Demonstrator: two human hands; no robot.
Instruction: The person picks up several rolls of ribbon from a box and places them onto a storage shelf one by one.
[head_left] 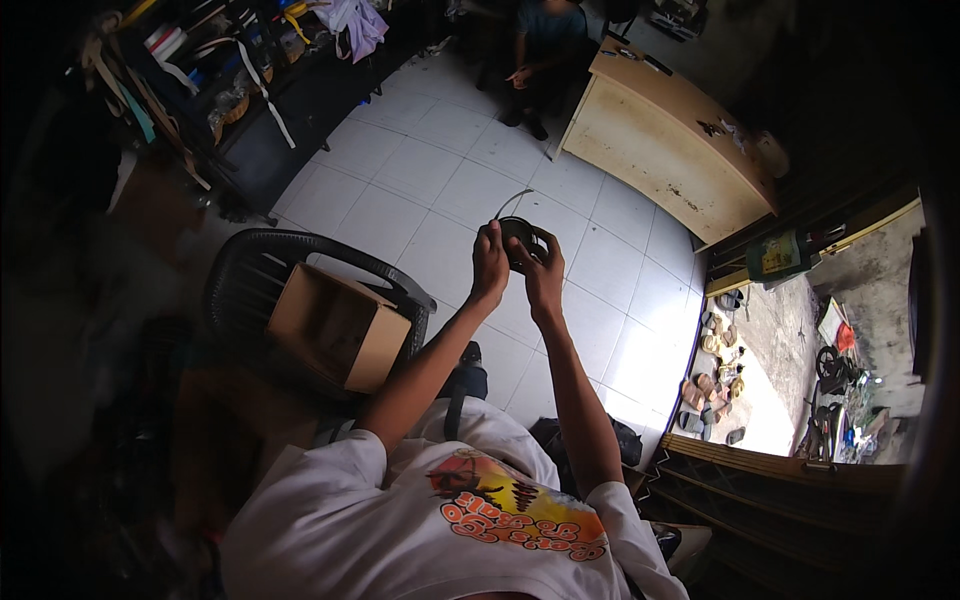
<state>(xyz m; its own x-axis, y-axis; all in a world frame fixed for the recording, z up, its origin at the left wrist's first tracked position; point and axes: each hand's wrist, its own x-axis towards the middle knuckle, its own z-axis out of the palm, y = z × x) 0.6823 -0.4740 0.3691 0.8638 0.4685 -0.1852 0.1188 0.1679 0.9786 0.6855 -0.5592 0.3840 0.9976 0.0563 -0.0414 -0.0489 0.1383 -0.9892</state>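
Note:
Out in front of my body, both hands are on a dark coiled strap (517, 229), rolled into a round bundle like a belt. Its free end curves up and away to the far left as a thin, paler strip. My left hand (489, 264) grips the coil's left side, with the fingers closed and the thumb near where the strip leaves the roll. On the other side, my right hand (543, 270) curls around the coil, its thumb lying across the front. The palms hide much of the roll's near edge.
A black plastic chair (310, 243) at left bears an open cardboard box (378, 349). Beyond the tiled floor (420, 170) stand a wooden desk (660, 135) and a seated person (552, 45). Straps hang from a rack (262, 100) far left. Sandals (715, 385) lie by the doorway, right.

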